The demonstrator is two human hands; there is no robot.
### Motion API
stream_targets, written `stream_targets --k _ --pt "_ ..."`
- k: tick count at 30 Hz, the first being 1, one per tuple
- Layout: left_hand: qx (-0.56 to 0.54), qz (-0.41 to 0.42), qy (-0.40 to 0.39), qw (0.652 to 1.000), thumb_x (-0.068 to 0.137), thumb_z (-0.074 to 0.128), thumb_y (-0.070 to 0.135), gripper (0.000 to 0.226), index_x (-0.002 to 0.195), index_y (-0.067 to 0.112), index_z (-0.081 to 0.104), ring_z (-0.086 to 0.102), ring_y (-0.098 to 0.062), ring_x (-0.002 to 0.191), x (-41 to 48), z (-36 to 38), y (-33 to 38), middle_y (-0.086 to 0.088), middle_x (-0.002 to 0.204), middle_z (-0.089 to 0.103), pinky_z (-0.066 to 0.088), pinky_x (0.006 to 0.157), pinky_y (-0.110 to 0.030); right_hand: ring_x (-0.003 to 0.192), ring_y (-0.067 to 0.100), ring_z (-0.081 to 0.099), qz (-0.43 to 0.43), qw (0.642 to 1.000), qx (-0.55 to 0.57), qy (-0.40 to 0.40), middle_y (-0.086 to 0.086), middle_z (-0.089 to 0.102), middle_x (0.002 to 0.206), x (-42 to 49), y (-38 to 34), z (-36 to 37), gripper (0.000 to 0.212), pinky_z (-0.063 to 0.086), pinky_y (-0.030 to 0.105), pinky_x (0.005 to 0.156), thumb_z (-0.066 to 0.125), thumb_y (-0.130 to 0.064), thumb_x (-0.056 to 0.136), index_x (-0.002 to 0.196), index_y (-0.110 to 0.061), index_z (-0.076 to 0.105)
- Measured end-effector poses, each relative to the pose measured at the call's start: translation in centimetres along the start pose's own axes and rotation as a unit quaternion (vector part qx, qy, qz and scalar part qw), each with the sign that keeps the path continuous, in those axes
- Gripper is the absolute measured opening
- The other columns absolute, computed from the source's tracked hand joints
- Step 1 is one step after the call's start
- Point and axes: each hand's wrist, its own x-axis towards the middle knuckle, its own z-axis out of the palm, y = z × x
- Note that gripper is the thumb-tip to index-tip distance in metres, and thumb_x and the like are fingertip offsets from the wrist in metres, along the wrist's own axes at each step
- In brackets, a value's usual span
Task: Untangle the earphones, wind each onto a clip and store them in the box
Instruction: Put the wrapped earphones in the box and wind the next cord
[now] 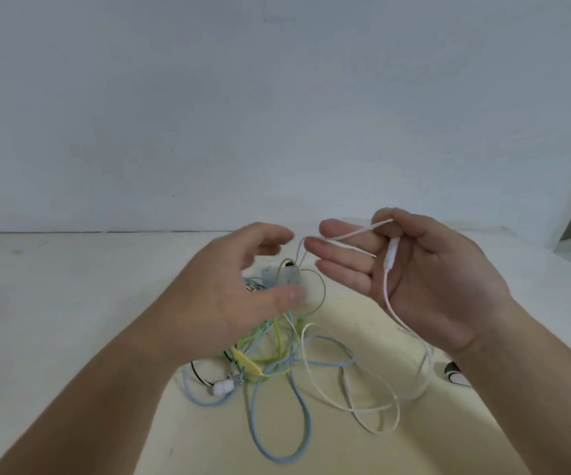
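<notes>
- The pale table [71, 303] bears the work. The task's earphones lie on it near the front, between the two forearms.
- The tangle [277, 365] of blue, green and yellow cords is left resting on the surface. The step in hand is judged to be freeing one earphone from it, so loops are best fed through the crossings, not drawn tight.
- The right hand [424, 279] is raised palm-up with its fingers straight and slightly spread. The cord appears to be pinched under the thumb at the top.
- The left hand [229, 293] is blurred. Its fingers are loosely spread, nothing is held, and it hovers over the tangle, well placed to hold the other cords down.
- The white earphone [385, 289] runs down across the right palm to loose loops on the table. Slack should be kept there so that knots are not set.
- The small grey box [289, 277] stands just beyond the tangle, partly hidden behind the left hand. Thin cord loops by it, and whether it is caught cannot be told.
- The inline remote [392, 252] lies against the palm and is likely to snag at crossings.
- A dark object [455, 375] sits just beside the right wrist, unidentified. Open table is seen to the left, and the far edge meets the wall well behind the box.
</notes>
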Motion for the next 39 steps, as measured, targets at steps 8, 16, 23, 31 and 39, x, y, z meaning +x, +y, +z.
stream_targets --k 8,16,23,31,39 --pt "0.206 -0.083 0.053 0.974 0.075 0.071 0.023 0.009 0.077 0.03 0.067 0.058 -0.003 0.065 0.4 1.0 -2.5 0.012 0.072 0.065 0.043 0.058 -0.019 0.087 0.037 0.074 -0.101 0.989 0.094 0.047 0.013 0.064 0.062 -0.4 -1.2 0.1 0.011 0.061 0.048 0.071 0.046 -0.016 0.08 0.07 -0.011 0.043" --pt "0.062 -0.179 0.073 0.979 0.077 0.083 0.025 0.013 0.068 0.02 0.074 0.051 -0.012 0.05 0.4 -1.6 -3.8 0.001 0.061 0.067 0.038 0.048 -0.022 0.04 0.015 0.019 -0.068 0.968 -0.013 0.243 -0.003 0.017 0.052 0.2 -2.3 -2.6 0.035 0.032 0.021 0.041 0.053 -0.014 0.084 0.06 -0.021 0.029" --pt "0.026 -0.185 0.088 0.978 0.086 0.072 0.034 0.023 0.073 0.016 0.072 0.068 -0.036 0.078 0.7 -1.8 -3.9 -0.016 0.095 0.074 0.047 0.069 -0.033 0.048 0.018 0.021 0.065 0.819 -0.557 0.119 -0.004 0.029 0.052 -0.1 0.0 -2.5 0.042 0.019 0.027 0.047 0.079 -0.034 0.079 0.071 -0.017 0.041" --pt "0.083 -0.178 0.084 0.977 0.073 0.08 0.046 0.045 0.074 0.006 0.06 0.051 -0.016 0.051 0.5 -2.1 -3.6 -0.007 0.062 0.056 0.037 0.057 -0.026 0.043 0.014 0.02 0.131 0.827 -0.547 -0.012 -0.003 0.028 0.049 -0.8 -0.9 -2.2 0.017 0.018 0.022 0.043 0.07 -0.019 0.087 0.071 -0.014 0.073" --pt "0.14 -0.169 -0.055 0.974 0.069 0.085 0.047 0.034 0.097 0.04 0.067 0.056 0.001 0.067 -0.3 -2.6 -3.4 0.014 0.093 0.062 0.042 0.065 -0.02 0.043 0.011 0.013 -0.016 0.946 -0.278 0.166 -0.004 0.025 0.049 0.5 -0.9 -2.5 0.027 0.008 0.027 0.047 0.054 -0.018 0.097 0.076 -0.006 0.065"
